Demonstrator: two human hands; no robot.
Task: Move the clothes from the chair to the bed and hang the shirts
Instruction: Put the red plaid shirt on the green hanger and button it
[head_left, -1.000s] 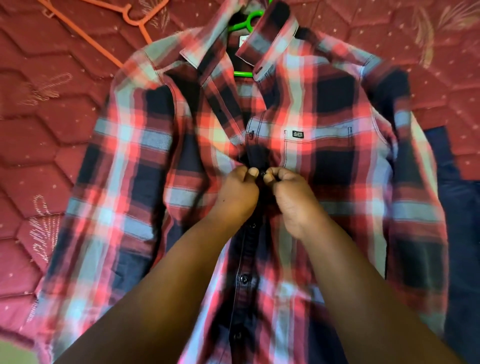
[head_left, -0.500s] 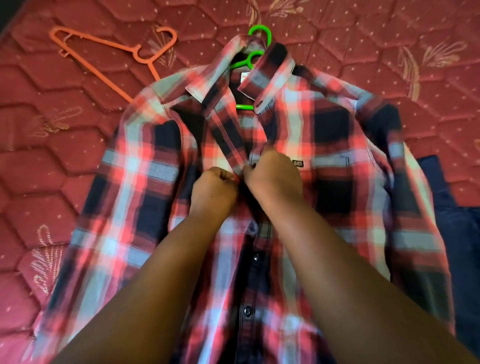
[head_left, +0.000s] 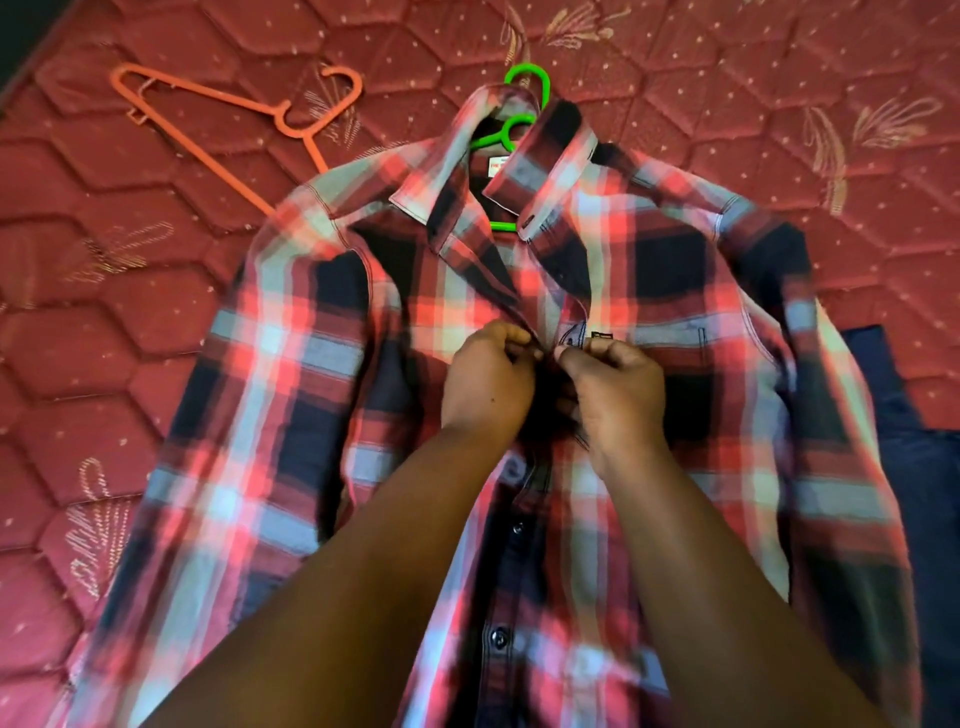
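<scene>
Red quilted bedding (head_left: 130, 338) lies under a plaid shirt (head_left: 291, 395) spread flat on a green hanger (head_left: 524, 101); left hand (head_left: 485, 387) and right hand (head_left: 615, 397) both pinch its front placket at chest height; an orange hanger (head_left: 218, 111) rests beside the shirt's shoulder.

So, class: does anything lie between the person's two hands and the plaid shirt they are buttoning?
Nothing visible does. The left hand and right hand both pinch the plaid shirt at its front placket, directly on the cloth. The orange hanger lies apart, on the bedspread.
</scene>
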